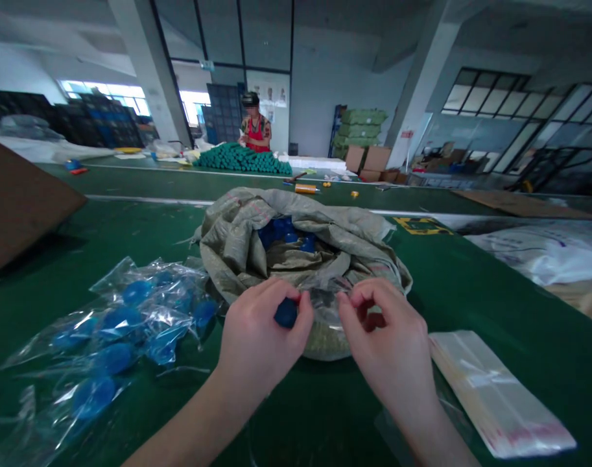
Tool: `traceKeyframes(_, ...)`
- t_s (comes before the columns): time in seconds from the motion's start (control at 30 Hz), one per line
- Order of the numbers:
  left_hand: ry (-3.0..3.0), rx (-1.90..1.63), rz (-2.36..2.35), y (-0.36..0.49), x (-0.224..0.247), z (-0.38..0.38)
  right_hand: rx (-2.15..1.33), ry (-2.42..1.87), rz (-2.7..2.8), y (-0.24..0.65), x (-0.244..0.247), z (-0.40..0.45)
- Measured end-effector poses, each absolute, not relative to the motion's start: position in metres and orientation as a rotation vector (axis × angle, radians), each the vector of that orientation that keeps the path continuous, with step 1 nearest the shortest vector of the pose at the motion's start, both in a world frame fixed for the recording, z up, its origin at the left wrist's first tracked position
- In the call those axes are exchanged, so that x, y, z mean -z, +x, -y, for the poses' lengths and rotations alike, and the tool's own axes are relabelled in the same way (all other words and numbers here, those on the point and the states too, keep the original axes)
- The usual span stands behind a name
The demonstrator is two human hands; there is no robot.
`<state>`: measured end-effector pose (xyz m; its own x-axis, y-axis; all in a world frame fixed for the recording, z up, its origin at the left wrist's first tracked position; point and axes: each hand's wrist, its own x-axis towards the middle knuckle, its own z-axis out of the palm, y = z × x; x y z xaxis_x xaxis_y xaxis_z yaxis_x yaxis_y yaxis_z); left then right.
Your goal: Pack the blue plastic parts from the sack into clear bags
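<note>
The left hand [261, 334] curls narrowly around a blue plastic piece [286, 313]; the right hand [388, 337] pinches a clear plastic bag [327, 305], with a woven sack [237, 240] at twelve o'clock.

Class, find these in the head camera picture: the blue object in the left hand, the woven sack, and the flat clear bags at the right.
Blue object [286, 313]: head view, its exposed middle.
Woven sack [232, 243]: head view, its folded left rim.
Flat clear bags [495, 395]: head view, middle of the top bag.
</note>
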<state>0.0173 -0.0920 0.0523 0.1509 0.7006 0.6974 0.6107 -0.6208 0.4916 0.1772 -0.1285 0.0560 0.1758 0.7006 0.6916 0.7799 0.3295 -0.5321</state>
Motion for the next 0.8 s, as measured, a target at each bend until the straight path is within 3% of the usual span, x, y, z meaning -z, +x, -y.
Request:
traceKeyframes(0.53,2.375,-1.495,-1.272,0.012,-0.067,0.111,0.232,-1.305,1.605,0.171,-0.071,0.145)
traceKeyframes(0.8,1.986,-1.157,-1.542,0.037,0.003,0.032,0.176,-1.462,1.626,0.184,-0.005,0.075)
